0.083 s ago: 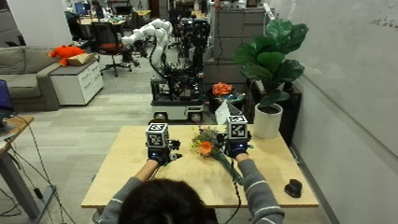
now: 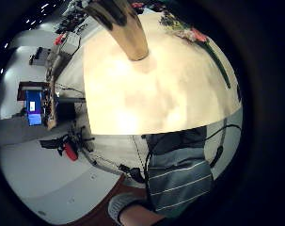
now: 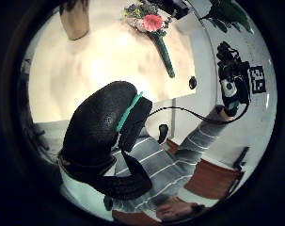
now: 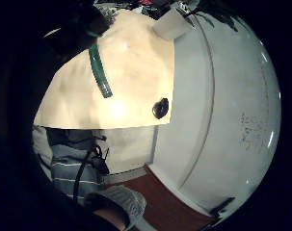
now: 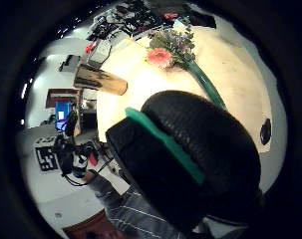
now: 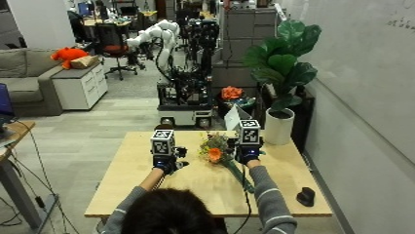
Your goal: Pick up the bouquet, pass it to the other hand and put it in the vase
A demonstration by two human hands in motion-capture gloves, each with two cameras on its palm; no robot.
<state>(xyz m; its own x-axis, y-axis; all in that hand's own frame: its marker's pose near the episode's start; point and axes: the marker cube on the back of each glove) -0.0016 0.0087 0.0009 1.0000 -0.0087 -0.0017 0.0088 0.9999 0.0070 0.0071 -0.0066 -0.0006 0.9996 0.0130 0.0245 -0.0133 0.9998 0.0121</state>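
Note:
The bouquet (image 6: 217,152), with an orange flower and a green wrapped stem, lies across the middle of the wooden table (image 6: 195,190). My right hand (image 6: 248,155) is at its right side, just below the flower heads. In the right little finger side view the stem (image 4: 99,72) comes out from under that hand's curled fingers, and the thumb (image 5: 190,164) folds over it. My left hand (image 6: 167,163) hovers over the table left of the bouquet, holding nothing, its thumb (image 3: 104,127) relaxed. The vase (image 2: 123,28) stands upright beyond the left hand, mostly hidden in the outside view.
A small black object (image 6: 305,196) sits near the table's right front corner. A white pot with a large green plant (image 6: 282,126) stands just off the far right corner. A white card (image 6: 232,117) is at the far edge, with a robot cart (image 6: 185,105) behind.

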